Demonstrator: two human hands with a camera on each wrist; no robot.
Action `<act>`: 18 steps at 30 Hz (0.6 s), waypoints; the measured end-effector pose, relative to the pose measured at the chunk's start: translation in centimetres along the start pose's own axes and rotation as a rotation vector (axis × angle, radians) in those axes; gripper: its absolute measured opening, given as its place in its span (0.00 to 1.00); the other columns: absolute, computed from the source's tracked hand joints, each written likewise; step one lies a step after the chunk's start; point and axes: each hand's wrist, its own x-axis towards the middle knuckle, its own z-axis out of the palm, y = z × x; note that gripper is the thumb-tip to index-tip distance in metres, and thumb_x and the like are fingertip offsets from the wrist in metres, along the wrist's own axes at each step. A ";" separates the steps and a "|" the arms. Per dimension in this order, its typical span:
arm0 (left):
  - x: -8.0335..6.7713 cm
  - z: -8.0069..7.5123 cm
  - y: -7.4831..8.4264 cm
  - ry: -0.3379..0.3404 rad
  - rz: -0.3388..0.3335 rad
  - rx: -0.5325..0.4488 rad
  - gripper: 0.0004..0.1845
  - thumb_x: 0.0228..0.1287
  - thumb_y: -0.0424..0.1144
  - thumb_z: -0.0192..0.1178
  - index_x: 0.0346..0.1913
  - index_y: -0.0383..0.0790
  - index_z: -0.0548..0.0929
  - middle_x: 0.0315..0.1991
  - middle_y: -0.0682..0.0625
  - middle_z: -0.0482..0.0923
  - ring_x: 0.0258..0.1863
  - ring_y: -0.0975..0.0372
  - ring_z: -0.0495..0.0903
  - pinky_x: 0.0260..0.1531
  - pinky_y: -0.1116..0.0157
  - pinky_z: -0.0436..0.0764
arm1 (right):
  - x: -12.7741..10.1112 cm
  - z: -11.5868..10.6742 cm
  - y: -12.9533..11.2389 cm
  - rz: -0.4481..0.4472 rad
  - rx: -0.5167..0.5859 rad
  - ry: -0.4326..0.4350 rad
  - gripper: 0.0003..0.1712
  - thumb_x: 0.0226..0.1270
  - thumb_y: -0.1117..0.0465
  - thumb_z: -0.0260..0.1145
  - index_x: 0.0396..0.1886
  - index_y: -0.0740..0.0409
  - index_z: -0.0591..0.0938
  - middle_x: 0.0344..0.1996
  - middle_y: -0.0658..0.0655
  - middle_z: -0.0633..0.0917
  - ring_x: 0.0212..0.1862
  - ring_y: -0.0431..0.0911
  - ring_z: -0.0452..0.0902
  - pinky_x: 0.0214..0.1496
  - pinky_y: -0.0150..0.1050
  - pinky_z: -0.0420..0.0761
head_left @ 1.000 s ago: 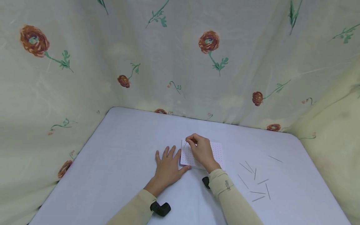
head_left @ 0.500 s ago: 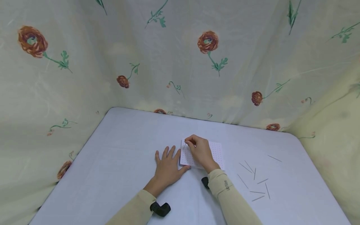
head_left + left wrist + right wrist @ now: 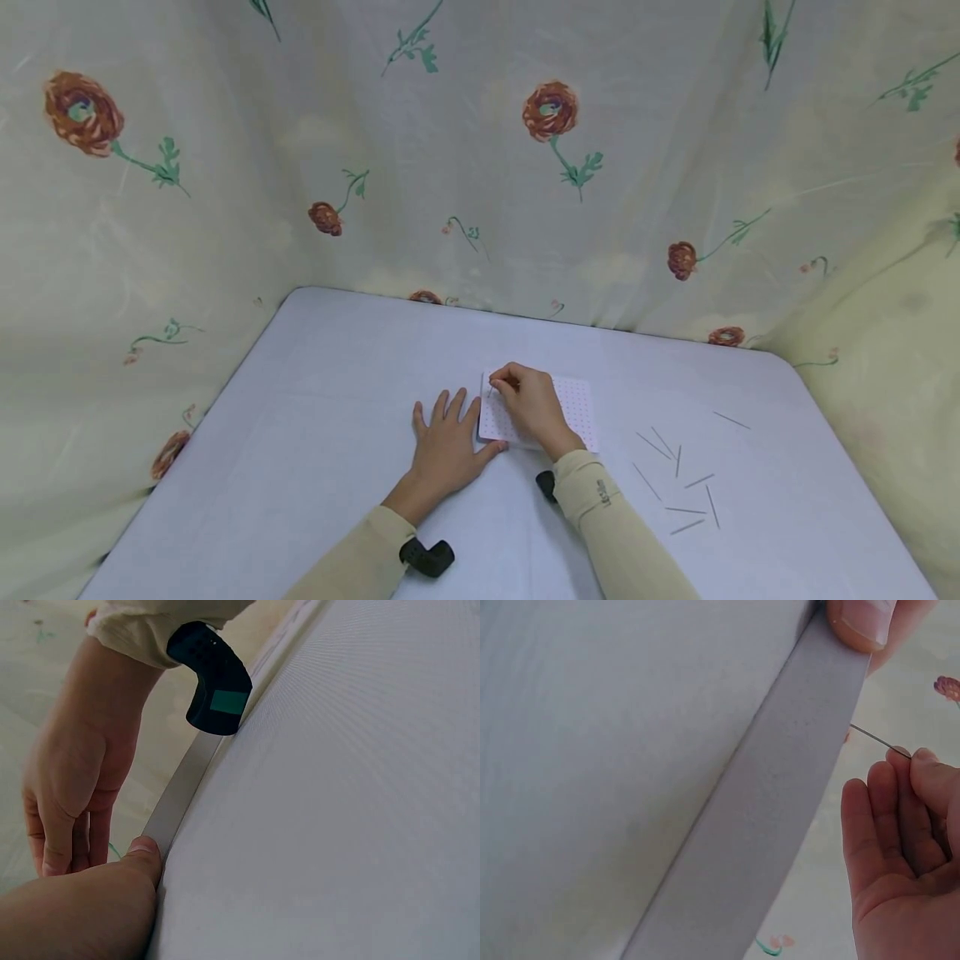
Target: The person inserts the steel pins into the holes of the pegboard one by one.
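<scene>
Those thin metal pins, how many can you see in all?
9. Eight thin grey metal pins lie loose on the white table, right of the white perforated foam board. The right hand pinches one more pin over the board. Others may be hidden.

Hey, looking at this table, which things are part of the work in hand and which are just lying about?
In use:
- right hand, pinching a thin pin
- white perforated board, under that hand
- left hand, flat on the table, thumb at the board's edge

Lying about:
- loose pins scattered right of the board
- floral curtain
- table
</scene>
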 end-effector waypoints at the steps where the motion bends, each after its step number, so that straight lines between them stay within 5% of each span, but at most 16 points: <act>1: 0.0 0.0 0.0 -0.002 -0.002 -0.001 0.45 0.55 0.75 0.48 0.70 0.50 0.64 0.72 0.45 0.59 0.72 0.46 0.54 0.64 0.33 0.47 | 0.0 0.0 0.0 0.004 0.004 -0.006 0.04 0.65 0.55 0.64 0.33 0.45 0.84 0.35 0.46 0.87 0.37 0.39 0.81 0.42 0.38 0.80; 18: 0.0 0.1 0.0 -0.015 -0.007 -0.002 0.46 0.55 0.75 0.47 0.71 0.51 0.63 0.72 0.46 0.59 0.72 0.47 0.53 0.64 0.34 0.47 | -0.1 -0.3 0.1 0.013 0.027 -0.044 0.08 0.63 0.55 0.66 0.41 0.49 0.85 0.39 0.46 0.87 0.42 0.40 0.83 0.47 0.40 0.81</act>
